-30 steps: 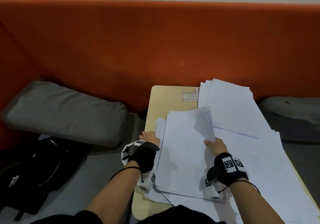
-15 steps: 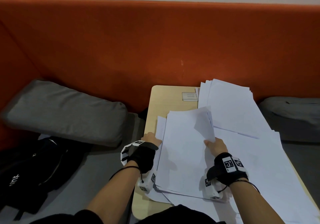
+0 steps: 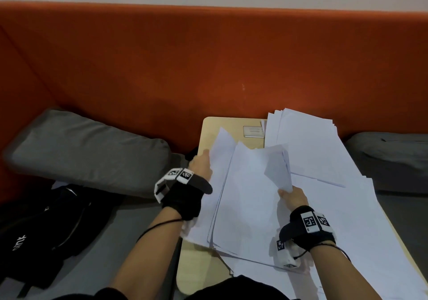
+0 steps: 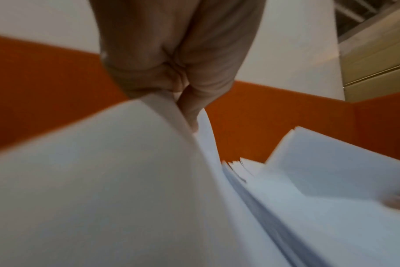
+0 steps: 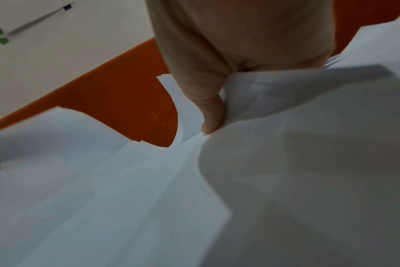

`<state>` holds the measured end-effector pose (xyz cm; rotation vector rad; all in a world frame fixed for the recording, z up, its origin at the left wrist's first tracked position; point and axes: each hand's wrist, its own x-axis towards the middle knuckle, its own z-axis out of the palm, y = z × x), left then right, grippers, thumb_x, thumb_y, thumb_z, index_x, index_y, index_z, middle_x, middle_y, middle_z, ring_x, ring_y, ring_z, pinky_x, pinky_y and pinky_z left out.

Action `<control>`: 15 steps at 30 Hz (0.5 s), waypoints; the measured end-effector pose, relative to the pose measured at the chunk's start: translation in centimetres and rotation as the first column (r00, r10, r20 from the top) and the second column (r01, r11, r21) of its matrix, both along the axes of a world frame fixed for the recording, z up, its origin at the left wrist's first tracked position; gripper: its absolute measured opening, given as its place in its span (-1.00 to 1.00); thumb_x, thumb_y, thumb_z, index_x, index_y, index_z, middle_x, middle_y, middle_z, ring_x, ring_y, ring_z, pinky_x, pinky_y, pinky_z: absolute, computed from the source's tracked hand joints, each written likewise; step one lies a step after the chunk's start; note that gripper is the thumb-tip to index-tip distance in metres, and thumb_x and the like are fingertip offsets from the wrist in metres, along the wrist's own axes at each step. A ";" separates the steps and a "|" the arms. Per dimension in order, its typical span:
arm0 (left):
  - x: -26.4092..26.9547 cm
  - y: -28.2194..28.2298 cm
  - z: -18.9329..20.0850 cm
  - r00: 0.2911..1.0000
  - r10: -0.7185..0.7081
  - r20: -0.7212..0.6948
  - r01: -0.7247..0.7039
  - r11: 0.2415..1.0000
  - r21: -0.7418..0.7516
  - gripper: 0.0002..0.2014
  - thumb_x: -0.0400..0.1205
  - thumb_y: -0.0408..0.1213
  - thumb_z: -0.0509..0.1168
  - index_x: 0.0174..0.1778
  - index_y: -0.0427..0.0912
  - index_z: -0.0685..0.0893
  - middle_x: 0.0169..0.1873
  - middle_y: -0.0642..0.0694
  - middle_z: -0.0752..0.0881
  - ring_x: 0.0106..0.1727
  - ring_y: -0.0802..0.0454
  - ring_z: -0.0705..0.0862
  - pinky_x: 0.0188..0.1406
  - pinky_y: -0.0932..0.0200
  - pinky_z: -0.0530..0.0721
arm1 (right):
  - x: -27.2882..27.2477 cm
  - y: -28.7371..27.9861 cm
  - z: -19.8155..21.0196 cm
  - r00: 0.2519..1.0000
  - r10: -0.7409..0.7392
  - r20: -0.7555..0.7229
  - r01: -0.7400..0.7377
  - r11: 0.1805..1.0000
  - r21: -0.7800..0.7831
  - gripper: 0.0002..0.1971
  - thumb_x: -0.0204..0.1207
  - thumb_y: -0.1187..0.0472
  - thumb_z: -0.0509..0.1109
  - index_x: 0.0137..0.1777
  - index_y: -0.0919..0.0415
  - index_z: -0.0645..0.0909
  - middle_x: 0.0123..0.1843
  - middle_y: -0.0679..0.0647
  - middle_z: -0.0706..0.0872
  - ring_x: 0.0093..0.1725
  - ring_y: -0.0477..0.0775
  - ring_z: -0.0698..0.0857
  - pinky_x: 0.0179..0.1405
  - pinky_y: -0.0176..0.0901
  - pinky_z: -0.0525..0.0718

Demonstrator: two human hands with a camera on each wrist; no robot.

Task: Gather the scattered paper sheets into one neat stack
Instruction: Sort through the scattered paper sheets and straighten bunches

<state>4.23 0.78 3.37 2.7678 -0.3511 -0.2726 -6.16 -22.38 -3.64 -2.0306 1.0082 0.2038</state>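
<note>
Held bundle of paper sheets (image 3: 247, 197): our left hand (image 3: 200, 165) pinches its left edge, our right hand (image 3: 294, 197) its right edge, above loose sheets (image 3: 347, 207) overhanging the worktop (image 3: 208, 133); bare wood at the left rim.

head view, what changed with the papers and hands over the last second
The left hand moved away from the body along the left edge of the held bundle and fanned a sheet out toward the table's far left. The right hand kept its grip on the right edge. The far pile and table stayed put.
</note>
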 end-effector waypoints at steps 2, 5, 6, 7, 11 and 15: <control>0.4 0.5 3.1 0.994 0.061 0.094 -0.058 0.998 -0.038 -0.61 0.63 -0.50 0.08 0.40 -0.25 0.33 0.13 -0.44 0.61 0.17 -0.42 0.60 0.01 -0.18 0.54 | -0.1 0.0 0.3 1.000 -0.001 -0.009 0.001 1.000 -0.006 -0.69 0.60 0.21 0.24 0.21 0.42 0.56 -0.04 0.27 0.62 -0.07 0.20 0.54 -0.08 -0.12 0.43; 0.5 1.0 7.2 0.957 0.147 0.252 -0.111 0.982 -0.151 -0.61 0.66 -0.47 0.08 0.41 -0.17 0.34 0.08 -0.46 0.62 0.12 -0.43 0.60 -0.04 -0.17 0.53 | -0.1 0.2 0.6 1.000 -0.001 -0.023 0.001 1.000 -0.015 -0.69 0.61 0.20 0.22 0.22 0.41 0.56 -0.07 0.22 0.57 -0.07 0.19 0.53 -0.08 -0.13 0.41; 0.6 1.3 8.3 0.942 0.181 0.283 -0.118 0.967 -0.225 -0.61 0.66 -0.46 0.08 0.42 -0.16 0.34 0.06 -0.46 0.63 0.10 -0.42 0.61 -0.04 -0.16 0.54 | -0.1 0.2 0.7 1.000 -0.001 -0.019 0.001 1.000 -0.011 -0.69 0.61 0.20 0.22 0.21 0.41 0.56 -0.07 0.22 0.57 -0.07 0.19 0.52 -0.08 -0.12 0.41; 0.7 1.4 9.4 0.933 0.214 0.289 -0.115 0.939 -0.324 -0.62 0.67 -0.45 0.09 0.41 -0.15 0.36 0.05 -0.44 0.64 0.09 -0.40 0.61 -0.02 -0.15 0.55 | -0.1 0.3 0.8 1.000 0.000 -0.007 0.000 1.000 -0.003 -0.70 0.61 0.21 0.22 0.21 0.41 0.56 -0.07 0.22 0.57 -0.07 0.20 0.53 -0.08 -0.12 0.42; 1.5 1.8 10.2 0.972 0.192 0.133 -0.039 0.698 -0.715 -0.68 0.62 -0.52 0.15 0.25 -0.17 0.51 0.13 -0.22 0.68 0.18 -0.20 0.62 0.22 0.01 0.58 | 0.2 0.4 1.9 0.994 -0.044 0.097 0.038 0.997 0.072 -0.86 0.57 0.24 0.28 -0.02 0.34 0.55 -0.12 0.24 0.60 -0.10 0.21 0.56 -0.10 -0.09 0.45; 1.7 1.4 6.4 0.982 0.119 -0.147 -0.187 0.493 -0.850 -0.69 0.58 -0.55 0.20 0.18 -0.17 0.59 0.16 -0.20 0.70 0.19 -0.16 0.68 0.28 -0.19 0.62 | 0.2 1.0 3.0 0.959 -0.162 0.234 0.085 0.947 0.310 -0.88 0.41 0.22 0.35 -0.21 0.30 0.56 -0.28 0.20 0.57 -0.22 0.14 0.54 -0.17 -0.06 0.46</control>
